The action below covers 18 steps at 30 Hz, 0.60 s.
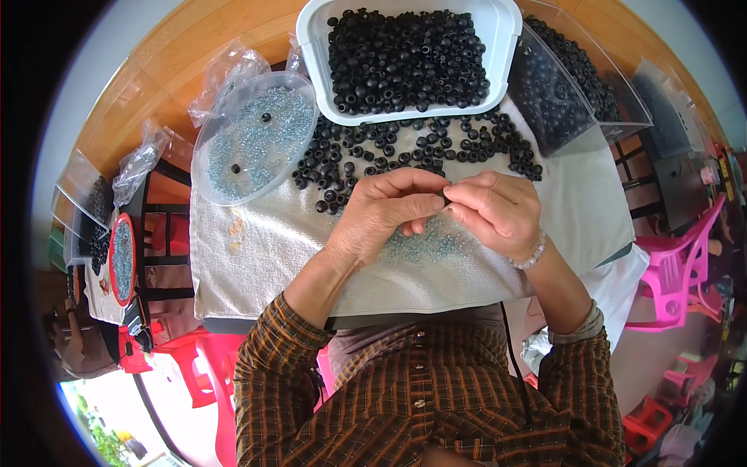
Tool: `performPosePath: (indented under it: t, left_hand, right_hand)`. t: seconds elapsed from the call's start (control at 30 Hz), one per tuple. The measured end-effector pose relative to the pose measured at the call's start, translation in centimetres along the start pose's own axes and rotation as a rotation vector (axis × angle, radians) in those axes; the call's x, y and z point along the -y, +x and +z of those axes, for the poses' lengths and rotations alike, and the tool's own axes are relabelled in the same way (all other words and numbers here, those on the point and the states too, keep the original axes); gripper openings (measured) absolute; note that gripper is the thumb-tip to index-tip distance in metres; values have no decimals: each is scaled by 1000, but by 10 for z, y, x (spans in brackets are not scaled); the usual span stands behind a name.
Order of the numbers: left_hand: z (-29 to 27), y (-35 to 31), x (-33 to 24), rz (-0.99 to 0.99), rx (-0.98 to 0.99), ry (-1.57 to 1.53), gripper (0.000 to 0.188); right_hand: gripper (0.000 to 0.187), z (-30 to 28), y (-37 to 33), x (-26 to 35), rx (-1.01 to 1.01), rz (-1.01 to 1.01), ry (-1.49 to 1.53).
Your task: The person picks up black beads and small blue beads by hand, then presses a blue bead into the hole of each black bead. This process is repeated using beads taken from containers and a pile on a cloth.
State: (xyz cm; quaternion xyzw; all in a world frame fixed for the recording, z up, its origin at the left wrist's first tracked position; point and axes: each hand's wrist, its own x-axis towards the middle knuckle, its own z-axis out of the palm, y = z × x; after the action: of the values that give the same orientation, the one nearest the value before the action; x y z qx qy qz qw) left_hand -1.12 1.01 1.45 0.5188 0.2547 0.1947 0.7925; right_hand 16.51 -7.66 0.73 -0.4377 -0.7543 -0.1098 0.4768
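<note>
My left hand [389, 206] and my right hand [498, 210] meet over the towel-covered table, fingertips nearly touching. The left thumb and forefinger pinch a small black bead [446, 196], mostly hidden by the fingers. My right hand is closed in a pinch at the same spot; what its fingertips hold is too small to make out. Under the hands, a patch of tiny blue-grey glass beads [428, 246] is spread on the white towel [272, 268]. Just beyond them lie many loose black beads [424, 146].
A white tub [510, 47] heaped with black beads stands at the far side. Left of it sits a clear oval tray [204, 167] of tiny glass beads with two black beads on top. A clear bin [572, 128] of black beads stands far right. Pink chairs [669, 265] flank the table.
</note>
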Motion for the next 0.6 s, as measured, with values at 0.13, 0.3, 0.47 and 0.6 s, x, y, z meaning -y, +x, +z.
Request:
performPosePath:
  t: [0.13, 0.3, 0.47, 0.6]
  left_hand:
    - [-1, -1, 3, 18, 4, 58, 19]
    - [-4, 3, 6, 69, 29, 113, 17]
    - [-7, 3, 4, 96, 60, 157, 19]
    - [-13, 4, 9, 139, 101, 158, 16]
  right_hand:
    - [23, 1, 0, -1, 18, -14, 26]
    - [20, 1, -2, -3, 15, -32, -35]
    - [17, -2, 0, 0, 169, 125, 115]
    - [15, -1, 0, 1, 235, 196, 181]
